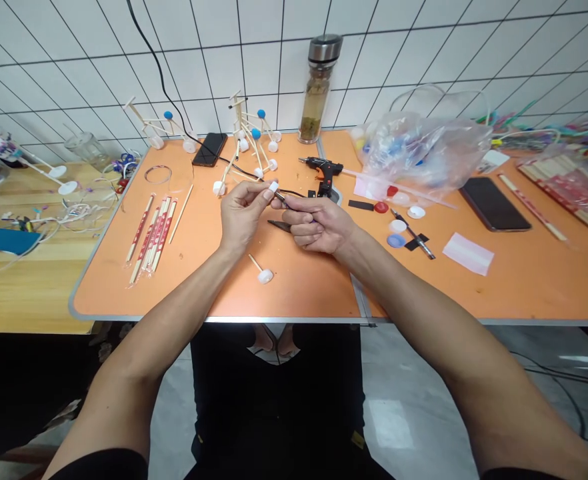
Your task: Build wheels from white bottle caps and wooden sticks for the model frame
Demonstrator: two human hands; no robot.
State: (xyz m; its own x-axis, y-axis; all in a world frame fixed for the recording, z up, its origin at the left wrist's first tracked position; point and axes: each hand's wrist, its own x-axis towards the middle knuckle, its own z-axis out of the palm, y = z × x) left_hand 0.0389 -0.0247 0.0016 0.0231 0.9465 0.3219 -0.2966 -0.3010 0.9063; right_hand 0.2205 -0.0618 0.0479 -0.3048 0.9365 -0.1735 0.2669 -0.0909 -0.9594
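Note:
Over the middle of the orange table point(304, 293), my left hand point(241, 217) pinches a small white cap point(273, 187). My right hand point(319, 223) is closed around what looks like a pair of scissors point(280, 226); two dark pointed blades stick out apart, and the handles are mostly hidden by the fingers. One blade tip meets the white cap; whether it pierces it I cannot tell. Below the hands lies a short stick with a white bottle cap point(265, 275) on its end. A black glue gun point(323, 172) rests beyond my right hand.
Stick models with caps and blue balls point(254, 133) stand at the back, beside a phone point(210, 149). Wrapped chopsticks point(154, 233) lie left. A tall glass bottle point(319, 90) stands by the wall. To the right are a plastic bag point(419, 147), loose caps, a craft knife point(414, 233) and another phone point(495, 203).

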